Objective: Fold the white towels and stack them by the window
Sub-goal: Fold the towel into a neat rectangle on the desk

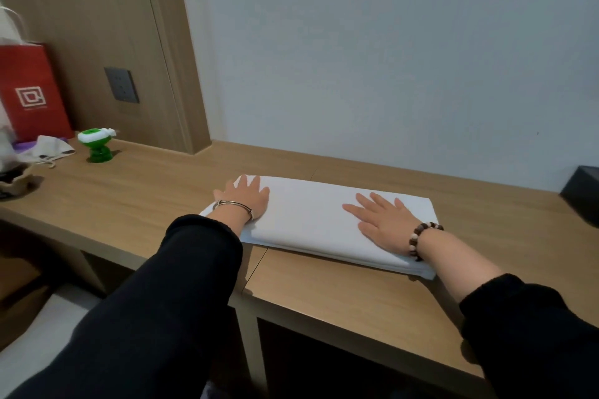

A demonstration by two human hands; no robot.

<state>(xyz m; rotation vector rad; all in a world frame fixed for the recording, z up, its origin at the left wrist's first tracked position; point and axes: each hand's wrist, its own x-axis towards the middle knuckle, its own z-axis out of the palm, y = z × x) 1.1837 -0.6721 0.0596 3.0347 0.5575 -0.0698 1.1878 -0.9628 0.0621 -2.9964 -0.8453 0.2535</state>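
A folded white towel (311, 220) lies flat as a long rectangle on the wooden desk (136, 201), close to the white wall. My left hand (248, 199) rests palm down on the towel's left end, fingers straight and spread. My right hand (384, 220) presses flat on the towel's right part, fingers also straight and spread. Neither hand grips the cloth. The towel's near edge shows several stacked layers. No window is in view.
A red paper bag (30, 94) stands at the far left by the wood panel. A green bottle (97, 144) and a crumpled cloth (53, 147) sit beside it. A dark box (583, 197) is at the right edge. A wall socket (121, 84) is on the panel.
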